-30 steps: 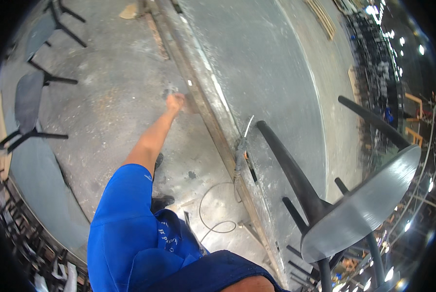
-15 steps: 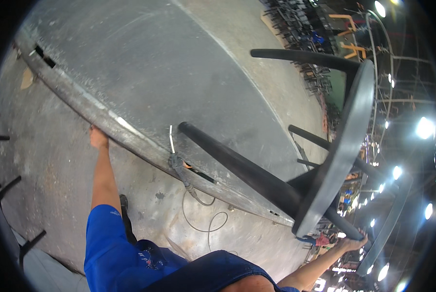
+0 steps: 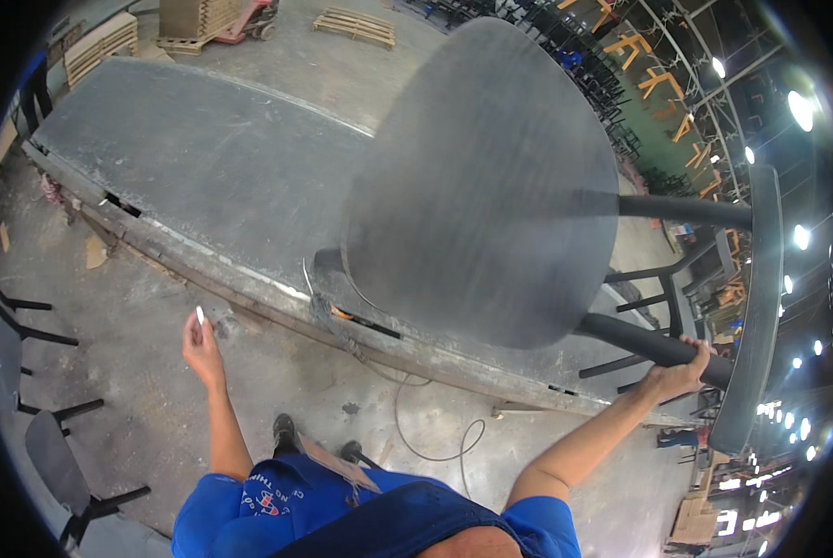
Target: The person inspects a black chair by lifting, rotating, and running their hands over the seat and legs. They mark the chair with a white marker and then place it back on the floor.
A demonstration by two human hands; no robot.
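Observation:
My right hand grips a black leg of a dark chair, which is tipped so its round seat faces me above the grey platform. The chair's curved backrest stands at the far right. My left hand is raised over the concrete floor, pinching a small white piece, probably chalk, between its fingertips. It is apart from the chair and just short of the platform's edge.
A thin cable loops on the floor below the platform's edge. Black chairs stand at the left. Wooden pallets and stacked boards lie at the back. Orange frames and more chairs fill the right background.
The chair has swung up and turned so its seat faces me, with my right hand now higher on its leg. My left hand has left the platform's edge and holds the white piece.

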